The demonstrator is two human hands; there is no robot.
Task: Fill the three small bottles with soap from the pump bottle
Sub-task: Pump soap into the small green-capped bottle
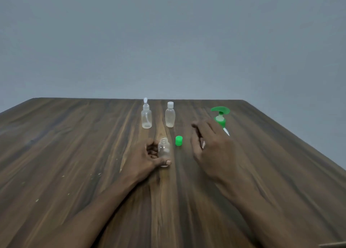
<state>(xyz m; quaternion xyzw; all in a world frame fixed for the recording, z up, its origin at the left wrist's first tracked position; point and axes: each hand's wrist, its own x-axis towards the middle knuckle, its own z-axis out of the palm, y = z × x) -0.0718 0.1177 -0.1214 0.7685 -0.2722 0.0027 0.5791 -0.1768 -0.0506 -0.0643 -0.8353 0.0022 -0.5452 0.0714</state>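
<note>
Head view. Left hand (pixel 148 157), grip clamped on an uncapped small bottle (pixel 164 150): the thumb crosses the base and the fingers curl behind the clear wall. The bottle stands upright on the desk (pixel 74 144), near centre, mouth open, and looks empty. Just to its right lies a green cap (pixel 179 140), apart from both hands. Right hand (pixel 211 146), grip apart: the fingers are loosely bent above the desk, with nothing seen in them. Behind it is the green pump head (pixel 220 110) of the pump bottle, with a white stem below the collar; the body is hidden. Farther back, side by side, stand a clear nozzle-topped bottle (pixel 146 117) and a clear white-capped bottle (pixel 170 117), each with a thin pale layer at its base.
</note>
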